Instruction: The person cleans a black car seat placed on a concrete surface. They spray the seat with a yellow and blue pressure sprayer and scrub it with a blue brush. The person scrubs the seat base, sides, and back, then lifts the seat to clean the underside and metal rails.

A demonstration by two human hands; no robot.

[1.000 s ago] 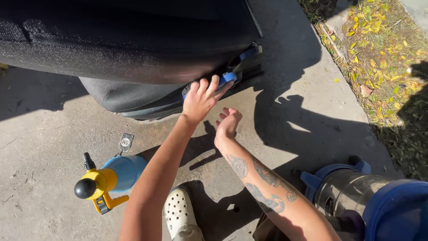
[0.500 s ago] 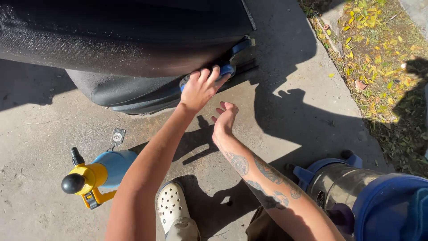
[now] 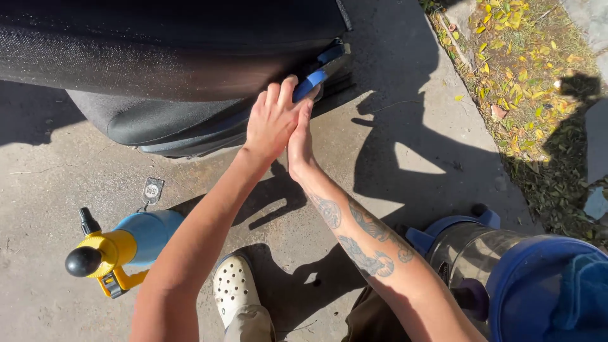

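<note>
A big black upholstered seat lies on the concrete. A blue-handled tool runs along its lower right edge. My left hand is laid over this tool, fingers stretched along it and pressing it to the dark fabric. My right hand, on a tattooed forearm, stands edge-up with straight fingers. It rests against the side of my left hand just under the tool and holds nothing.
A blue pump sprayer with a yellow top and black knob lies at lower left, a small tag beside it. A steel and blue vacuum canister stands at lower right. My white clog is below. Leafy grass borders the concrete.
My right hand rose from hovering below and now presses against my left hand at the seat edge. My left hand slid slightly further up the blue tool.
</note>
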